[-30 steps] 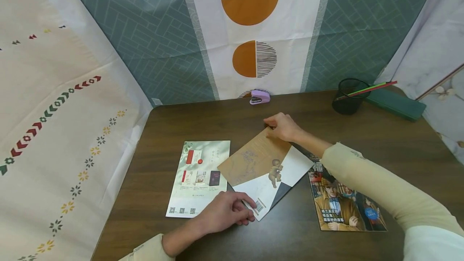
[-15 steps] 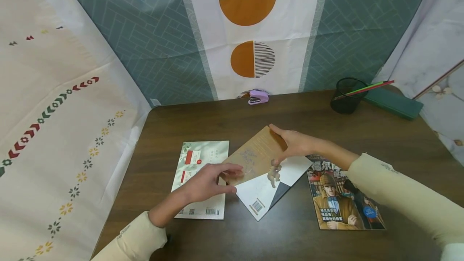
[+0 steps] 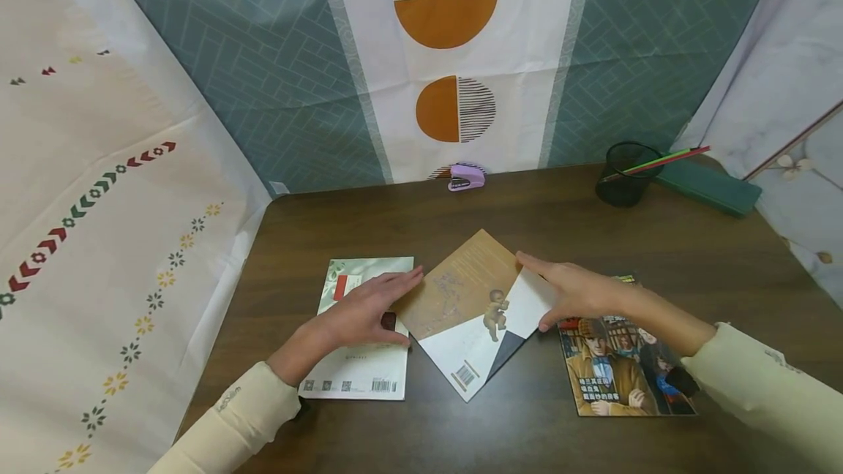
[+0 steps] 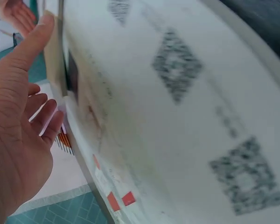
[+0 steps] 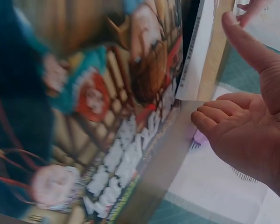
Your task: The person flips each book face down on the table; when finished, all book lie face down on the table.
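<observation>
A brown-and-white book (image 3: 454, 313) lies turned at an angle on the table, with a cherub figure and a barcode on its cover. A dark patch shows along its lower right edge; whether it belongs to another book I cannot tell. My left hand (image 3: 369, 311) is spread at its left corner, above a pale green-and-white book (image 3: 358, 371) which it partly covers. At the right corner my right hand (image 3: 579, 290) has thumb and fingers apart, next to a magazine-like book with a detective cover (image 3: 609, 379). Neither hand grips anything; contact with the middle book is unclear.
A purple stapler (image 3: 466, 178) stands at the table's (image 3: 316, 225) back edge. To the back right are a black mesh pen cup (image 3: 622, 185) holding pencils (image 3: 665, 161) and a dark green box (image 3: 711, 185). Cloths hang behind and at both sides.
My right hand has let go of the book's top corner and come down to its right corner. My left hand has moved from the bottom corner up to the left one.
</observation>
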`<action>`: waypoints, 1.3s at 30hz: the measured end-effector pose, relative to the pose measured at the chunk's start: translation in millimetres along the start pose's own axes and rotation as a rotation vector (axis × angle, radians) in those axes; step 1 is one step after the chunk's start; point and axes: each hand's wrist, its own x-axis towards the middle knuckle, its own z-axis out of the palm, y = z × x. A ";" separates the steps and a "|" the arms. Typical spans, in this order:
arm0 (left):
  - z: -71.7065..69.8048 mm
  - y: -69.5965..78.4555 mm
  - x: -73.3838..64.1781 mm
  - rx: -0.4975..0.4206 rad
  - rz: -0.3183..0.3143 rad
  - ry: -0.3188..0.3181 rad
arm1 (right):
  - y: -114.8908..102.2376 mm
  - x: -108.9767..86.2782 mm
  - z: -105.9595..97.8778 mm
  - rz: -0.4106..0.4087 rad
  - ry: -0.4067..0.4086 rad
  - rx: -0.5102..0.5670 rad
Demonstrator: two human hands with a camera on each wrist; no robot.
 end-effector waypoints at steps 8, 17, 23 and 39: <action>6.8 -3.4 -4.1 0.080 -0.001 -0.005 | 2.1 -18.8 10.5 -0.002 0.072 -0.013; 7.1 -1.2 -4.7 0.063 -0.044 -0.029 | 3.7 -22.9 25.4 0.015 0.229 -0.042; 7.7 6.3 -5.1 0.075 -0.071 -0.011 | 3.7 -20.2 30.0 0.010 0.281 -0.049; 25.6 39.5 -16.8 0.132 -0.085 0.098 | 5.7 -14.2 26.8 0.003 0.291 -0.051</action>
